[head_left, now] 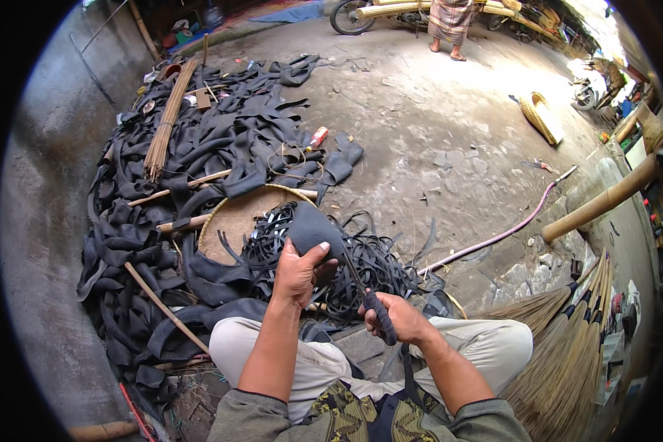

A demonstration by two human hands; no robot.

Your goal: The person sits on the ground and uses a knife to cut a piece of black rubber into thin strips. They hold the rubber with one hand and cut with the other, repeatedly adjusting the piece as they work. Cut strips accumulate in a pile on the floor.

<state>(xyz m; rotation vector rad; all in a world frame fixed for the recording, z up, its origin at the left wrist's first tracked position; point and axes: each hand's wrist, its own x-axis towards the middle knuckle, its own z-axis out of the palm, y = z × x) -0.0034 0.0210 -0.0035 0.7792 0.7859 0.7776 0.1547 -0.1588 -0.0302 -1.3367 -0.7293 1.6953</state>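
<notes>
My left hand is closed on a piece of black rubber sheet, its thumb pressed on top. In my right hand is a pair of scissors with dark wrapped handles. The blades point up and away from me and meet the right edge of the rubber; their tips are partly hidden there. Under both hands lies a tangled heap of thin black rubber strips. Some of the strips rest in a round woven tray beyond my left hand.
Black rubber sheets pile up along the left wall, with a bundle of thin sticks on them. Brooms lie at my right, near a bamboo pole. A pink hose crosses the ground. Farther off, a person stands beside a motorbike.
</notes>
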